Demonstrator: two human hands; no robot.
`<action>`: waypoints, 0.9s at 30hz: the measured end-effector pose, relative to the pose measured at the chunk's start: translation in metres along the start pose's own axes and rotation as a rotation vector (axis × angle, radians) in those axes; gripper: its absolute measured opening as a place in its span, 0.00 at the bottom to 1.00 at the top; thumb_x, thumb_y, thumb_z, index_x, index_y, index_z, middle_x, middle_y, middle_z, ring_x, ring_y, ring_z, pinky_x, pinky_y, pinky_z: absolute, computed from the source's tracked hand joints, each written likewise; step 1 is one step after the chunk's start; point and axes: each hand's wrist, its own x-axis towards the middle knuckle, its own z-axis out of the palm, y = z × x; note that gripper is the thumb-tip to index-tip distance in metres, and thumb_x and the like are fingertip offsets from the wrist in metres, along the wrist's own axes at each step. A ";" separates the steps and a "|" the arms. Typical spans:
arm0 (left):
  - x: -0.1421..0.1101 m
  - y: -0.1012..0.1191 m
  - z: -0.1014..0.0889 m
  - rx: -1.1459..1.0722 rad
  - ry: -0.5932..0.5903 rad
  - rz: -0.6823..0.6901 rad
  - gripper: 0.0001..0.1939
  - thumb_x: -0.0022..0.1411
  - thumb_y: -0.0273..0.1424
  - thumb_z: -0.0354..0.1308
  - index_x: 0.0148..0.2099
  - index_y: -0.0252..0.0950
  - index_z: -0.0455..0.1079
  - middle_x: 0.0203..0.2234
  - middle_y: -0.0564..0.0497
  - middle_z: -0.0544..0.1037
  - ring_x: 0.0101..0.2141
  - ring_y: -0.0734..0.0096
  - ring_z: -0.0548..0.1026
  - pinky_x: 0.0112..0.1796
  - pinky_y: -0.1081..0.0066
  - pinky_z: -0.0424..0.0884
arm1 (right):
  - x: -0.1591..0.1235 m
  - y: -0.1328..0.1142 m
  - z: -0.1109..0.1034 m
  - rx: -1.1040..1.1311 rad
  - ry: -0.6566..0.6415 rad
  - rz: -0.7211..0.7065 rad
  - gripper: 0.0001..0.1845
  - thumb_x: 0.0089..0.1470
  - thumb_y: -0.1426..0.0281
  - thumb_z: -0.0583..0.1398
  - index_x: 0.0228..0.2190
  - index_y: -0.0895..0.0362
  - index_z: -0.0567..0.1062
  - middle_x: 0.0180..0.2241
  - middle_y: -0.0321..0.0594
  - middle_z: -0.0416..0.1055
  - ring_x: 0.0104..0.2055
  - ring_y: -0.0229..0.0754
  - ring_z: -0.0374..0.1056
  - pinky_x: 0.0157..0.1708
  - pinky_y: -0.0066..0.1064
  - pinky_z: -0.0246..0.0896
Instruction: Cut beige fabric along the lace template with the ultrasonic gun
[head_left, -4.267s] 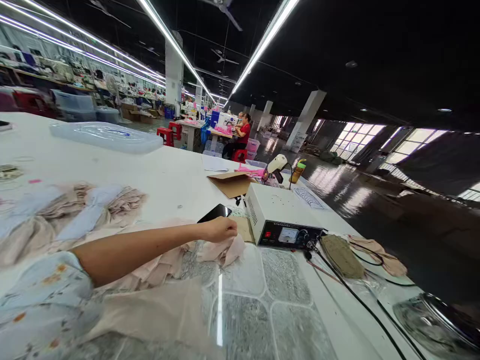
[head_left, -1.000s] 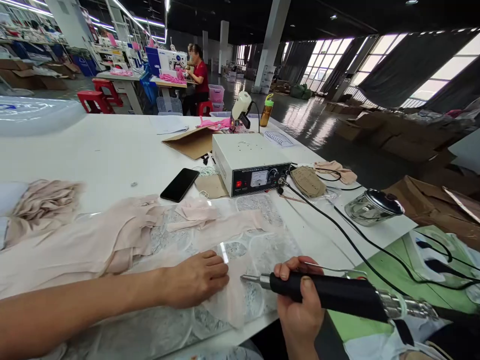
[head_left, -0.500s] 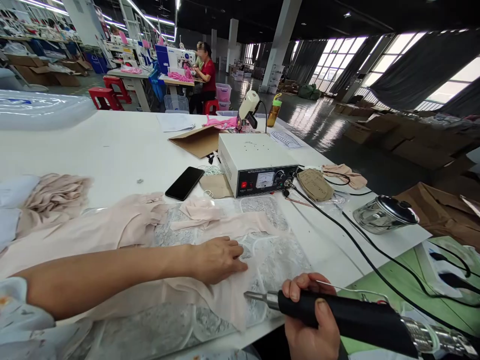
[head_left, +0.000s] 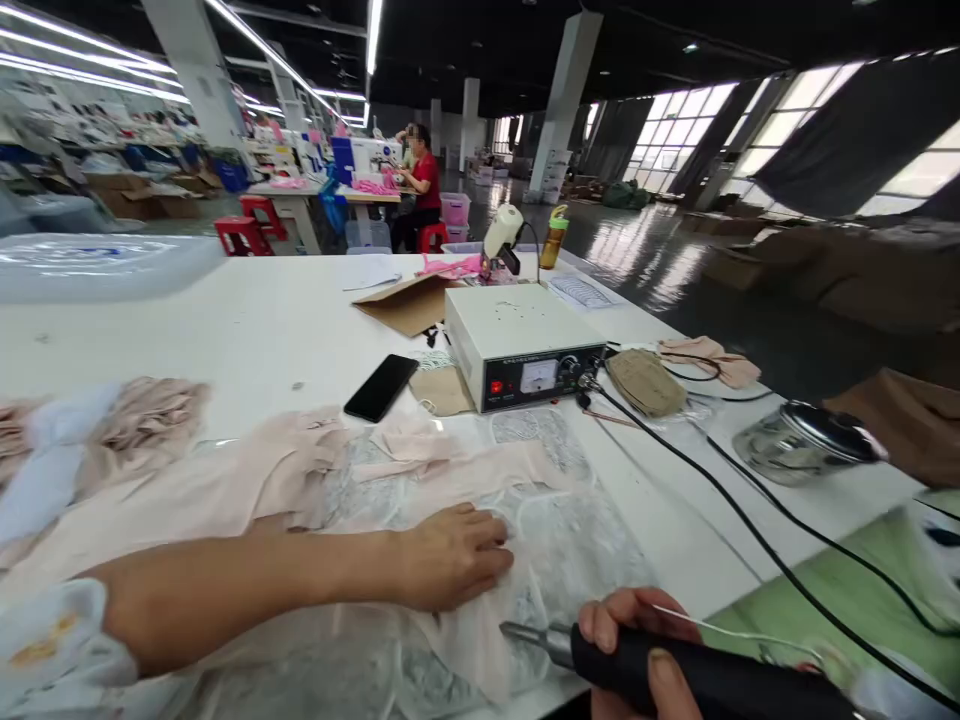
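My left hand (head_left: 454, 558) presses down on a sheer beige fabric piece (head_left: 472, 650), its fingers bent and close together. Under the fabric lies a clear sheet with grey mottled patches (head_left: 585, 520). My right hand (head_left: 645, 640) grips an ultrasonic welding gun (head_left: 697, 665) by its black sleeve. The gun's pointed metal tip is at the right edge of the fabric, a short way from my left fingers; whether it touches the cloth I cannot tell. More beige cloth (head_left: 247, 470) lies in a layered stack to the left.
Behind the sheet stand a control box (head_left: 540, 375) and a black phone (head_left: 382, 388). Cables (head_left: 720, 510) run across the right side, beside a glass jar (head_left: 802, 440). Bundled fabric (head_left: 157, 420) sits at the left. Farther back, a person in red (head_left: 426, 185) sits by a sewing machine.
My view has shifted, so the table and both hands appear lower and slightly to the right. Both hands keep about the same pose, with the gun's tip still near the fabric edge.
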 end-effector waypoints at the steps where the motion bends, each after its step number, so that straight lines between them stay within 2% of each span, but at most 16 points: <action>1: -0.004 0.000 0.002 -0.001 0.028 0.027 0.09 0.66 0.30 0.55 0.47 0.33 0.68 0.40 0.45 0.73 0.38 0.64 0.72 0.42 0.67 0.67 | 0.000 0.001 0.001 -0.003 0.003 -0.017 0.11 0.51 0.61 0.61 0.36 0.52 0.73 0.25 0.32 0.66 0.22 0.36 0.63 0.24 0.33 0.64; 5: -0.015 -0.002 0.007 -0.001 0.098 0.069 0.11 0.67 0.28 0.51 0.50 0.32 0.67 0.38 0.45 0.73 0.36 0.64 0.71 0.40 0.67 0.66 | 0.003 0.000 0.005 0.010 0.020 -0.063 0.11 0.52 0.60 0.60 0.36 0.53 0.73 0.26 0.32 0.66 0.21 0.34 0.62 0.22 0.30 0.62; 8: -0.014 -0.002 0.005 -0.010 0.130 0.081 0.12 0.68 0.27 0.49 0.52 0.32 0.66 0.40 0.44 0.74 0.36 0.65 0.72 0.41 0.66 0.66 | 0.008 -0.007 0.005 0.013 0.060 -0.076 0.11 0.51 0.61 0.61 0.35 0.53 0.73 0.25 0.31 0.65 0.21 0.33 0.62 0.22 0.30 0.62; 12: -0.006 -0.003 0.004 -0.036 0.175 0.110 0.14 0.70 0.26 0.46 0.54 0.29 0.66 0.47 0.40 0.75 0.43 0.61 0.73 0.44 0.65 0.66 | 0.021 -0.016 0.003 -0.019 0.164 -0.099 0.10 0.49 0.62 0.61 0.32 0.55 0.73 0.25 0.32 0.66 0.22 0.34 0.62 0.24 0.31 0.63; 17: -0.006 -0.006 0.015 -0.075 0.193 0.135 0.17 0.73 0.29 0.43 0.58 0.29 0.64 0.54 0.41 0.73 0.55 0.58 0.68 0.54 0.62 0.61 | 0.039 -0.016 0.000 -0.035 0.291 -0.136 0.10 0.45 0.64 0.61 0.32 0.55 0.73 0.25 0.32 0.67 0.22 0.34 0.60 0.25 0.31 0.62; 22: -0.013 -0.009 0.024 -0.095 0.174 0.110 0.19 0.74 0.31 0.43 0.60 0.30 0.64 0.56 0.43 0.72 0.58 0.58 0.66 0.59 0.62 0.58 | 0.050 -0.012 -0.004 -0.035 0.330 -0.147 0.10 0.46 0.65 0.59 0.32 0.55 0.72 0.25 0.31 0.67 0.23 0.34 0.60 0.26 0.32 0.62; 27: -0.014 -0.009 0.025 -0.093 0.183 0.101 0.18 0.73 0.31 0.46 0.60 0.29 0.64 0.56 0.42 0.72 0.58 0.59 0.66 0.60 0.61 0.59 | 0.058 -0.009 -0.003 -0.042 0.334 -0.159 0.09 0.46 0.66 0.58 0.32 0.55 0.72 0.25 0.31 0.66 0.23 0.34 0.60 0.26 0.32 0.61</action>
